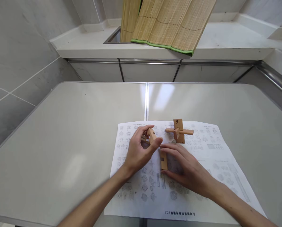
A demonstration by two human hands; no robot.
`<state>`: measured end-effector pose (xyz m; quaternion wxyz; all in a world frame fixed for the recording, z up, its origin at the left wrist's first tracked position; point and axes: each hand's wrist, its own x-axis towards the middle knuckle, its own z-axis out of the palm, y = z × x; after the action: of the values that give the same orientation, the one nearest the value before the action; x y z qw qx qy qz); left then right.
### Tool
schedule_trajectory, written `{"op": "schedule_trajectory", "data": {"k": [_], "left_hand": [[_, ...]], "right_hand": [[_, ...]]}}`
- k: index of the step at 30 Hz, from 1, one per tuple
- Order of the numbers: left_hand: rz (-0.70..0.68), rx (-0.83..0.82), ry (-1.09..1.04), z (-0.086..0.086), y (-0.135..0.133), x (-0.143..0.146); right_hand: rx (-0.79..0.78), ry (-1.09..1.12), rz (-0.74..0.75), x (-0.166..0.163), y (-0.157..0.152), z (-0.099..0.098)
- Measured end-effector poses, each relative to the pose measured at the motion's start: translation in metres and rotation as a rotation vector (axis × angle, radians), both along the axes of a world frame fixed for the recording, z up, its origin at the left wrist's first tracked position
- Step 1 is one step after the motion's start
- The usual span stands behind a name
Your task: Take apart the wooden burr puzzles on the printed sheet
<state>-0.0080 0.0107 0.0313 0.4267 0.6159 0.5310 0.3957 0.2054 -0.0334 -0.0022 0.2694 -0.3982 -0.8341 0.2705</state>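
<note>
Pinching at least one notched tan wooden piece (pixel 151 135), the left hand (pixel 139 151) sits beside the right hand (pixel 182 162), whose thumb and fingers grip one flat tan wooden block (pixel 164 162). One cross-shaped brown wooden assembly (pixel 178 131) rests beyond, far right, on one printed white paper sheet (pixel 202 206).

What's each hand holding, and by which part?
Left hand: a wooden piece, between thumb and fingers, exact spot partly hidden. Right hand: a notched wooden block, by its two ends.

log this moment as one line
left hand: holds notched wooden piece | right hand: grips flat block | crossed wooden assembly: on printed sheet
</note>
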Motion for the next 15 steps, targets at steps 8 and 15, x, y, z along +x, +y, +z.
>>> {"op": "schedule_trajectory", "data": {"k": [8, 15], "left_hand": [[-0.186, 0.190, 0.155, -0.011, -0.003, 0.003], [-0.285, 0.326, 0.178, -0.013, -0.007, 0.003]], "right_hand": [[0.034, 0.013, -0.041, -0.001, 0.001, -0.001], [0.024, 0.023, -0.087, -0.001, 0.002, -0.002]]}}
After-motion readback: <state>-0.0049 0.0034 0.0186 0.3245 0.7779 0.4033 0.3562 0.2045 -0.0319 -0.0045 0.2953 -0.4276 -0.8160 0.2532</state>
